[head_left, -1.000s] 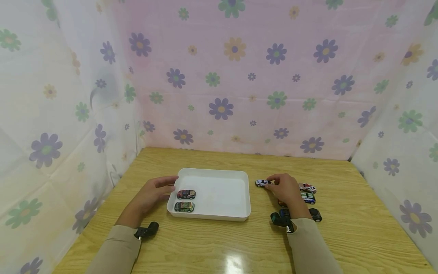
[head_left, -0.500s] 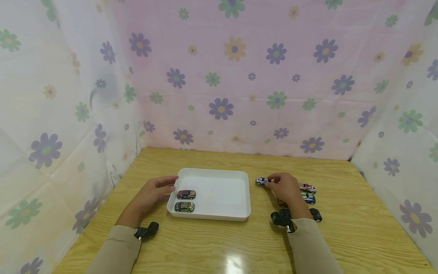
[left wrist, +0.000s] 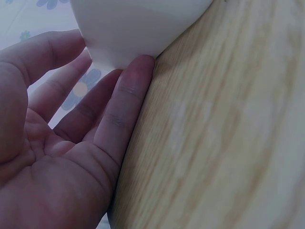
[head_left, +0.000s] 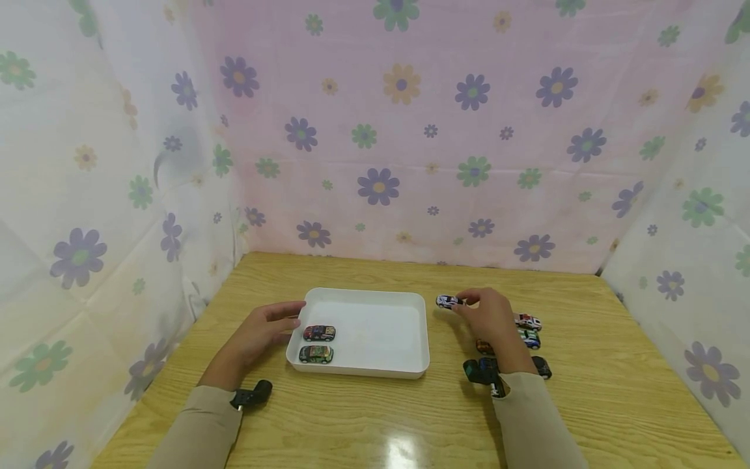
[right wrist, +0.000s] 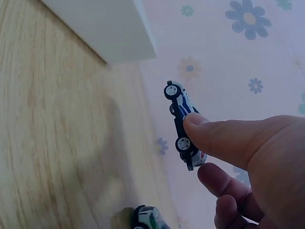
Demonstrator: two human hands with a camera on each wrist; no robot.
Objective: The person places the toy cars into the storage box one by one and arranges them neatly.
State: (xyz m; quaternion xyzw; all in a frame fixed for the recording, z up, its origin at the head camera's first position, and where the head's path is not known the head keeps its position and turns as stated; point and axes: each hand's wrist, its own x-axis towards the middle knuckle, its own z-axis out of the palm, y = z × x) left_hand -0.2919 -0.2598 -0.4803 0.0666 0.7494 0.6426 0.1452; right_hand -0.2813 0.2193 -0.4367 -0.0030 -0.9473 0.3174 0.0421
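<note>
My right hand [head_left: 489, 319] pinches a white and dark-blue toy car [head_left: 448, 301] to the right of the white tray [head_left: 375, 368]. In the right wrist view the thumb of that hand [right wrist: 267, 148] lies on the side of the car [right wrist: 181, 107], which is off the table. My left hand [head_left: 260, 335] rests at the tray's left side; in the left wrist view the fingertips of this hand [left wrist: 81, 124] touch the tray's outer wall [left wrist: 138, 28], fingers extended. Inside the tray, at its left, sit a red-and-dark car [head_left: 319, 333] and a green car [head_left: 316, 354].
Beside and under my right forearm stand several cars: a red-and-white one [head_left: 528, 322], a green, white and blue one [head_left: 529, 338], an orange one [head_left: 484, 346] and a black one [head_left: 541, 367], some partly hidden. Patterned cloth [head_left: 410, 215] stands behind the wooden table [head_left: 351, 423].
The right hand has raised the white and blue car from near the table and moved it slightly away from me. My left hand and the tray have stayed put.
</note>
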